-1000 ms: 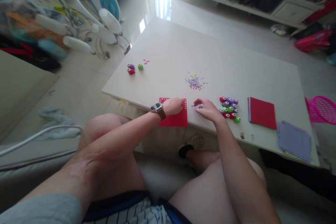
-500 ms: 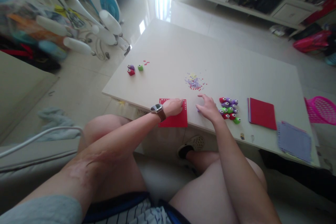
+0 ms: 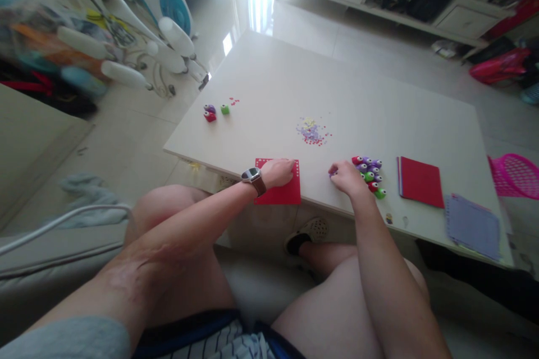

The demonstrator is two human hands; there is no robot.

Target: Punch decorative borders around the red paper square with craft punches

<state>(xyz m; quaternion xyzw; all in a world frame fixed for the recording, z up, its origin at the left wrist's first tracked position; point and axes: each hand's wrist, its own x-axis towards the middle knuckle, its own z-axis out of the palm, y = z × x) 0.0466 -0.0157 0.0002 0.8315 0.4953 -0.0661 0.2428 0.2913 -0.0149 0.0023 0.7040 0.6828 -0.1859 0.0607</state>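
My left hand (image 3: pixel 278 173), a watch at its wrist, presses on a red sheet of paper (image 3: pixel 278 195) at the table's near edge, fingers together and curled over it. Small punched holes line the sheet's top and right edges. To the right, my right hand (image 3: pixel 348 177) is closed around a small purple paper punch (image 3: pixel 332 174), mostly hidden by the fingers. Right beside that hand stands a cluster of red, purple and green paper punches (image 3: pixel 369 168). Beyond the sheet lies a pile of tiny purple, yellow and red paper bits (image 3: pixel 312 132).
Three more punches (image 3: pixel 210 116) and a few red bits (image 3: pixel 234 101) sit at the table's left. Farther right lie a stack of red-topped paper (image 3: pixel 420 182) and purple sheets (image 3: pixel 472 227). A pink basket (image 3: pixel 517 175) stands past the table's right end.
My right hand has shifted right, toward the punch cluster, and its spread fingers have closed around the purple paper punch. My left hand and the red sheet have stayed put.
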